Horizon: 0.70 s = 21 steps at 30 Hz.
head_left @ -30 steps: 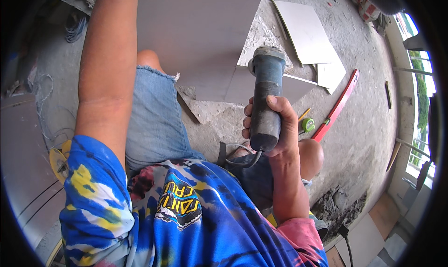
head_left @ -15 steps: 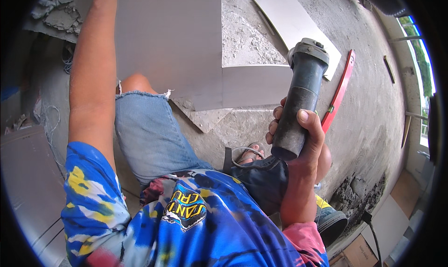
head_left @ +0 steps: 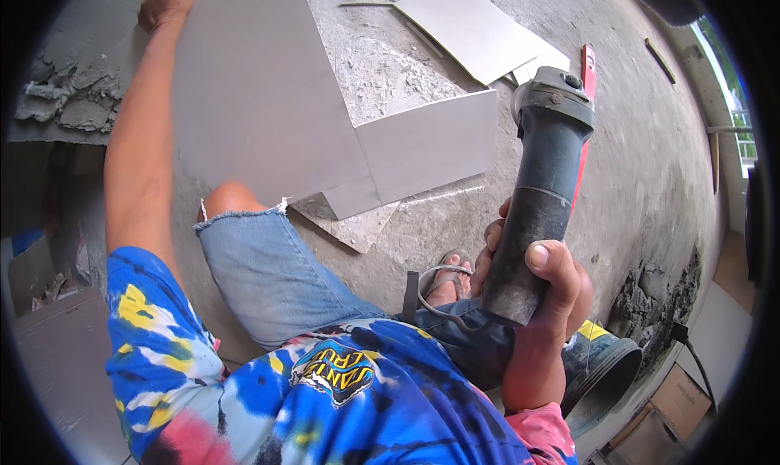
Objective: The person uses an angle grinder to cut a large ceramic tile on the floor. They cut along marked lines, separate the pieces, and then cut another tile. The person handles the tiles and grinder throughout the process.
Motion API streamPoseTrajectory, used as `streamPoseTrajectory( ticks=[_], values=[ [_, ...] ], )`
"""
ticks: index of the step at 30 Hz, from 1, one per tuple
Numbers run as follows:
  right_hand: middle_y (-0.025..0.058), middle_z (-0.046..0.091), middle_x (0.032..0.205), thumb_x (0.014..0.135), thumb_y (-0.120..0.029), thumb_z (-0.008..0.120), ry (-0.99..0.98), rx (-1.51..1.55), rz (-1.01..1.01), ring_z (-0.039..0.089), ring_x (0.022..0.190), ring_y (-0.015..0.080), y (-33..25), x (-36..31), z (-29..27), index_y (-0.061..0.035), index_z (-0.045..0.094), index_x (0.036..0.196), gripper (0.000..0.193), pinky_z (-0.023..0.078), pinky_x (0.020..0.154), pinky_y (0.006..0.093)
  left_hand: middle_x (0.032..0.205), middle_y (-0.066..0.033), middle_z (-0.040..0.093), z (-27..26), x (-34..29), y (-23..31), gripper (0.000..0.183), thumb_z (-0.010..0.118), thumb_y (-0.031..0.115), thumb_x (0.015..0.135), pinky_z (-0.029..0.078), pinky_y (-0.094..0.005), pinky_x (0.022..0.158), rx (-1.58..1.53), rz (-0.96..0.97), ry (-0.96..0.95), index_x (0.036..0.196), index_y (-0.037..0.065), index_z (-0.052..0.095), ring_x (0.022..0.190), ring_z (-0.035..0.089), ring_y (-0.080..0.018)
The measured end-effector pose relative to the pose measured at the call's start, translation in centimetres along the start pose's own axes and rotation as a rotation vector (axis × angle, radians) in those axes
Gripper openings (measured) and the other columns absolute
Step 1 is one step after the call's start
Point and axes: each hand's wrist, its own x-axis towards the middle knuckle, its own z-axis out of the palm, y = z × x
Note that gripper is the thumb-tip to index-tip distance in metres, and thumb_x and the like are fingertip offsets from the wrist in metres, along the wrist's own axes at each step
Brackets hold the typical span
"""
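Note:
An angle grinder (head_left: 540,181) with a dark grey body stands upright in my right hand (head_left: 556,274). My fingers and thumb are wrapped round its lower barrel, and its head points away from me. A large grey tile (head_left: 252,83) lies in front of my knee. At its right a narrower grey piece (head_left: 431,148) meets it along a thin seam, with a raised edge at the far side. My left hand (head_left: 166,6) is closed at the tile's far left edge, arm stretched out. The fingertips there are hidden.
Pale cut boards (head_left: 463,26) lie beyond, beside white rubble (head_left: 390,79). A red level (head_left: 587,83) is on the floor behind the grinder. A bucket (head_left: 601,384) and a cardboard box (head_left: 681,400) stand at lower right. Broken mortar (head_left: 69,99) is at the left.
The tile and the adjoining piece appear shifted left and turned, as the view has moved. My left hand has come into view. The grinder stays in my right hand, a little lower.

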Motion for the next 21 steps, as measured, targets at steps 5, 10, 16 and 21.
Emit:
streamPoseTrajectory(
  ticks=[5,10,16,21],
  values=[
    [0.0219,0.06,0.087,0.072,-0.033,0.065,0.052,0.0,0.009,0.064,0.06,0.0289,-0.3,-0.3,0.8,0.0142,0.048,0.127,0.074,0.054,0.055,0.0382,0.129,-0.0174,0.068,0.2,-1.2,1.0,0.076,0.032,0.073,0.09,0.047,-0.0451,0.103,-0.006,0.042,-0.037,0.122,0.019,0.074,0.125,0.062,-0.0386],
    [0.0212,0.061,0.085,0.071,-0.035,0.067,0.077,-0.003,-0.052,0.064,0.06,0.0285,-0.2,-0.1,1.0,0.0143,0.048,0.126,0.076,0.054,0.051,0.037,0.123,-0.0194,0.07,2.6,-1.1,-0.9,0.078,0.033,0.069,0.091,0.05,-0.0442,0.099,0.033,-0.017,-0.039,0.114,0.007,0.076,0.12,0.065,-0.0375],
    [0.0202,0.059,0.085,0.068,-0.032,0.072,0.135,0.086,-0.099,0.065,0.059,0.0293,0.9,-0.5,-0.4,0.0127,0.041,0.129,0.082,0.056,0.052,0.0404,0.119,-0.0249,0.071,8.5,-1.0,-6.7,0.083,0.034,0.067,0.093,0.05,-0.0448,0.098,0.114,-0.114,-0.121,0.111,-0.003,0.075,0.117,0.067,-0.0383],
    [0.0228,0.059,0.075,0.063,-0.034,0.07,0.343,0.028,-0.148,0.063,0.053,0.0303,0.9,-0.1,1.0,0.0183,0.046,0.12,0.081,0.052,0.047,0.0377,0.116,-0.0269,0.071,13.0,-2.7,-12.5,0.083,0.037,0.066,0.093,0.05,-0.0458,0.099,0.157,-0.18,-0.171,0.109,-0.006,0.074,0.116,0.067,-0.0398]
  ],
)
